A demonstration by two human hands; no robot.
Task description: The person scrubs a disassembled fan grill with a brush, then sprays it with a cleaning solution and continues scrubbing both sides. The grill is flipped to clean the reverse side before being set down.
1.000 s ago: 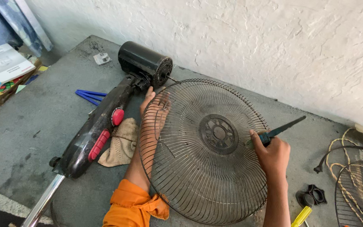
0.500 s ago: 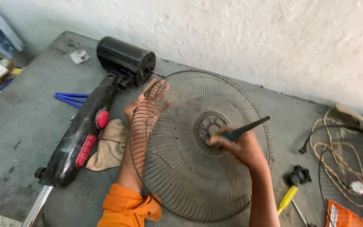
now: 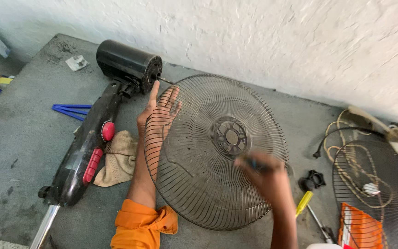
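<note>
The round dark wire fan guard [image 3: 217,152] lies domed on the grey counter [image 3: 19,138], right of the black fan motor and stand [image 3: 102,115]. Left hand [image 3: 160,113] rests flat and unclenched against its left rim; right hand [image 3: 266,177], blurred, grips a dark-handled tool. Advice: brace the rim firmly while working at the hub.

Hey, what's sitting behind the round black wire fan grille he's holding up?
Behind the round black wire fan grille, the left hand shows through the wires, fingers spread against the back. The grey table shows through too. The wrist's lower edge is blurred by the mesh.
</note>
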